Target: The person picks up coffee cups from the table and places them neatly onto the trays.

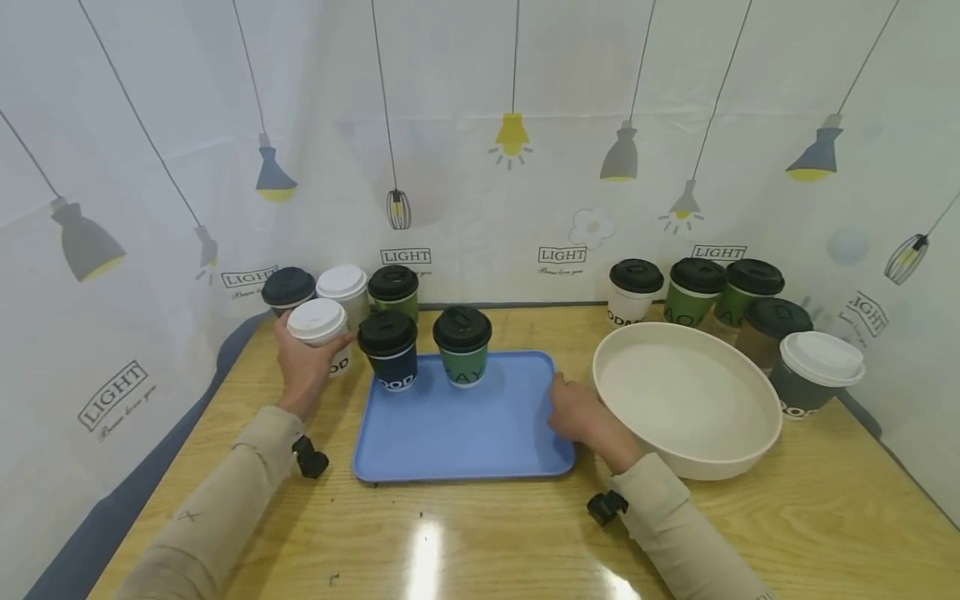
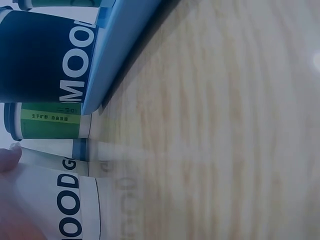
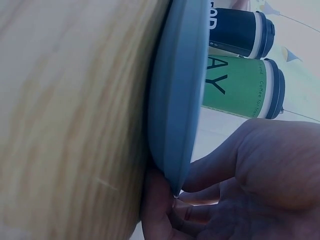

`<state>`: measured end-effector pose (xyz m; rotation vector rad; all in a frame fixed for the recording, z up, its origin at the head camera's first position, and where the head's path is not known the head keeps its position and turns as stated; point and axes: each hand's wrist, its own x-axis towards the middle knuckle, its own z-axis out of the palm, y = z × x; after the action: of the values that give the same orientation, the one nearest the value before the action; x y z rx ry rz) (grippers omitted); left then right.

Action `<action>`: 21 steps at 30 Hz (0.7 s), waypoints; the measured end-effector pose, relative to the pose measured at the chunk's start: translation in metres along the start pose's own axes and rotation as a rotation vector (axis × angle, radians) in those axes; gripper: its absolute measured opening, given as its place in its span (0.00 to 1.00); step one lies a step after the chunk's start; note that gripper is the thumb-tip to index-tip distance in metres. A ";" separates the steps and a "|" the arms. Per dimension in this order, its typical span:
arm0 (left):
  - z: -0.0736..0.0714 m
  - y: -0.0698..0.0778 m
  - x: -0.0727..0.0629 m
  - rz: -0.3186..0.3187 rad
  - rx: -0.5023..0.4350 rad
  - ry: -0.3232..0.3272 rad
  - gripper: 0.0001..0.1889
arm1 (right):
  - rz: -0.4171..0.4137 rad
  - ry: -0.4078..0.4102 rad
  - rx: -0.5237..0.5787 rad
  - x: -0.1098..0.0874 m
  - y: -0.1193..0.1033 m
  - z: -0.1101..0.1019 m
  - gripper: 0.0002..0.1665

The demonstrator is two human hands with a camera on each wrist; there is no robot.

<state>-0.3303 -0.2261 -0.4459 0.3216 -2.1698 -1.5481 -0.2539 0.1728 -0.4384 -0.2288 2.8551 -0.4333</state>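
Note:
My left hand (image 1: 303,367) grips a white paper cup with a white lid (image 1: 318,321), left of the blue tray (image 1: 465,433). In the left wrist view this white cup (image 2: 45,200) shows dark lettering, and its base is close to the wood. On the tray stand a navy cup with a black lid (image 1: 393,358) and a green cup with a black lid (image 1: 462,354). At the tray's right edge, my right hand (image 1: 581,412) pinches the rim between thumb and fingers, as the right wrist view shows. Some of those fingers are under the rim.
Behind the left hand stand a black-lidded cup (image 1: 288,287), a white-lidded cup (image 1: 345,287) and a green cup (image 1: 395,292). A large cream round bowl (image 1: 686,392) sits right of the tray, with several lidded cups (image 1: 697,292) behind and beside it. A printed curtain (image 1: 465,167) hangs behind the table.

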 end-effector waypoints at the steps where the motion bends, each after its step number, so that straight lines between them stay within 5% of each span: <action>1: -0.001 0.000 -0.001 -0.002 -0.002 0.001 0.55 | 0.001 -0.001 0.001 0.000 0.000 0.000 0.43; 11: -0.018 -0.001 -0.012 -0.030 -0.036 -0.015 0.52 | -0.019 0.004 -0.012 0.001 -0.001 0.002 0.43; 21: -0.044 0.015 -0.030 -0.032 -0.079 -0.158 0.53 | -0.024 0.010 -0.058 0.003 0.001 0.002 0.44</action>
<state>-0.2816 -0.2446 -0.4268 0.2159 -2.2239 -1.7241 -0.2563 0.1726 -0.4407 -0.2731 2.8800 -0.3569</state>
